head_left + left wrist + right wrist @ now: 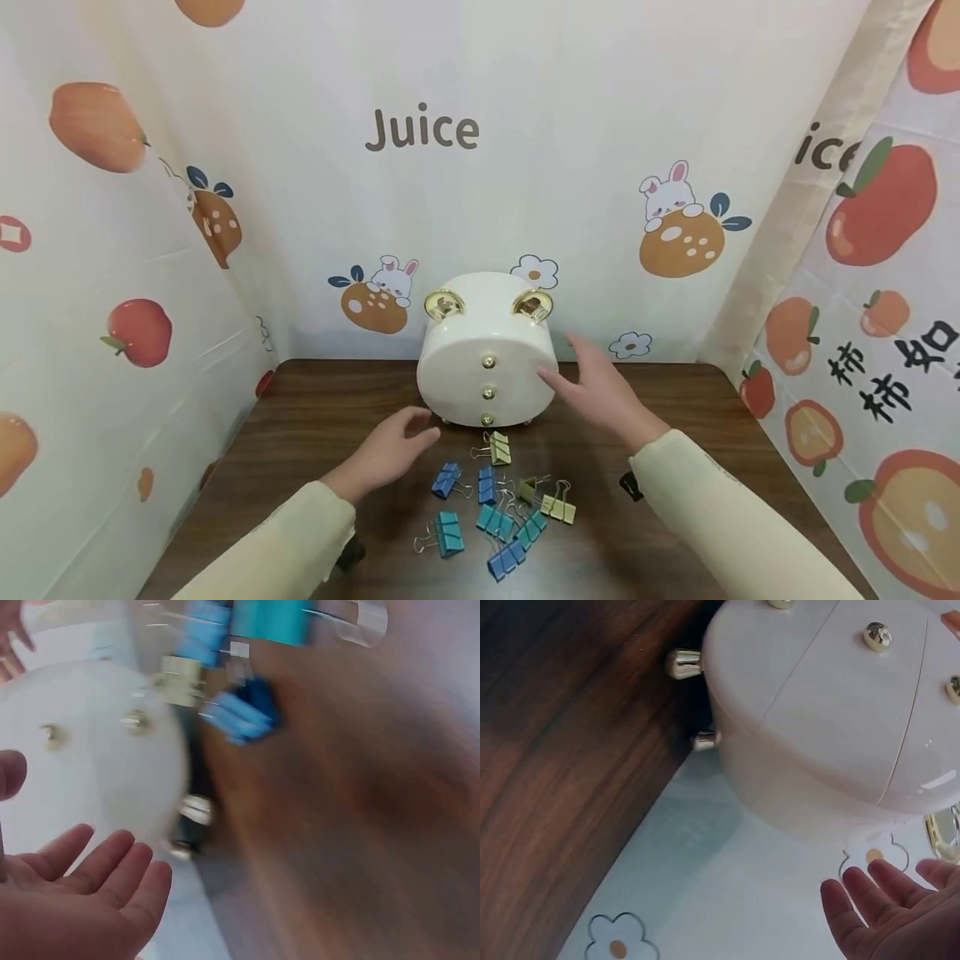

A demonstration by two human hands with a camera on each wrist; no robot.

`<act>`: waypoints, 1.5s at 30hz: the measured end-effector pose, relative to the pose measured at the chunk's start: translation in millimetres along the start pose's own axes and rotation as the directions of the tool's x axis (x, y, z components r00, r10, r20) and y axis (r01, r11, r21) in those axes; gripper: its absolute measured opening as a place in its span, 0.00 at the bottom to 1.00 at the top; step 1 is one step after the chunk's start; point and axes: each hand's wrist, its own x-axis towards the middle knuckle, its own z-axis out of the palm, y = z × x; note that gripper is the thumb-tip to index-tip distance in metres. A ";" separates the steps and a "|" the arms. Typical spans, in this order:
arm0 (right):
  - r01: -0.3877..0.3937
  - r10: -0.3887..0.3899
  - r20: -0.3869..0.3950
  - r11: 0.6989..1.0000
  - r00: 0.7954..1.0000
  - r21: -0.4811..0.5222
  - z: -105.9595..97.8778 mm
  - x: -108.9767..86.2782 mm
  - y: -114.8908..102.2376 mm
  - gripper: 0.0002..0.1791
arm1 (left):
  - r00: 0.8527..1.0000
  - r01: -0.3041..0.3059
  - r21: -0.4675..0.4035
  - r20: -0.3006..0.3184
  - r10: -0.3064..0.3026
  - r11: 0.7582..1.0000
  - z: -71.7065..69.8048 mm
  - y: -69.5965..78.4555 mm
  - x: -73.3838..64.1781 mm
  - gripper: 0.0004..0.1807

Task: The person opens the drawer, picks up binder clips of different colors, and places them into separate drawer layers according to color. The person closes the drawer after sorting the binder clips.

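Note:
A white rounded jewelry box (459,379) with three drawers, small gold knobs (489,362), gold feet and two gold rings on top stands at the table's back. My left hand (390,450) is in the air by its lower left side, fingers loosely bent and holding nothing. My right hand (603,392) is beside its right side, thumb and fingers spread, with nothing in it. In the right wrist view that hand (900,911) has its fingers apart. Several binder clips lie in front of the box, among them a yellow clip (500,448), a blue clip (447,480) and a teal clip (450,534).
The dark wooden table (300,417) ends at a white printed curtain (570,125) right behind the box. More curtain hangs on the left and right. A small black object (632,486) shows beside the right sleeve.

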 end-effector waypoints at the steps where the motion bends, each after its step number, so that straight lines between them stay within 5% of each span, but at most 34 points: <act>1: 0.002 -0.002 -0.003 1.000 1.000 0.007 0.4 4.3 -3.0 0.55 | 1.000 -0.010 -0.029 -0.016 0.009 1.000 0.8 5.5 3.4 0.30; 9: -0.010 0.021 -0.068 0.987 0.997 0.160 0.3 39.6 -21.8 0.51 | 0.994 -0.039 -0.278 -0.105 0.010 0.960 10.1 36.0 19.7 0.21; 14: 0.029 -0.004 -0.109 0.973 0.994 0.231 -0.7 56.6 -28.4 0.46 | 0.999 -0.002 -0.413 -0.033 -0.012 0.911 27.6 34.0 31.1 0.23; 17: 0.056 -0.027 -0.127 0.973 0.992 0.226 -1.7 65.0 -33.0 0.44 | 1.000 0.021 -0.434 0.009 -0.019 0.901 40.0 29.8 39.6 0.22; 24: -0.002 0.032 -0.132 0.975 0.991 0.224 -4.9 78.5 -45.6 0.39 | 0.996 0.089 -0.401 0.048 -0.076 0.912 62.7 29.0 54.8 0.22; 32: -0.131 0.180 -0.096 0.913 0.979 0.386 -4.1 88.5 -46.3 0.35 | 0.993 0.112 -0.282 0.001 -0.116 0.953 79.0 28.2 67.1 0.25; 41: -0.087 0.148 -0.107 0.895 0.983 0.437 12.6 90.1 -34.8 0.39 | 0.993 0.084 -0.113 -0.069 -0.092 0.990 86.0 21.7 78.3 0.26; 45: -0.084 0.142 -0.106 0.901 0.984 0.426 15.8 90.3 -36.4 0.35 | 0.990 0.087 -0.109 -0.098 -0.098 0.990 89.2 21.5 79.5 0.20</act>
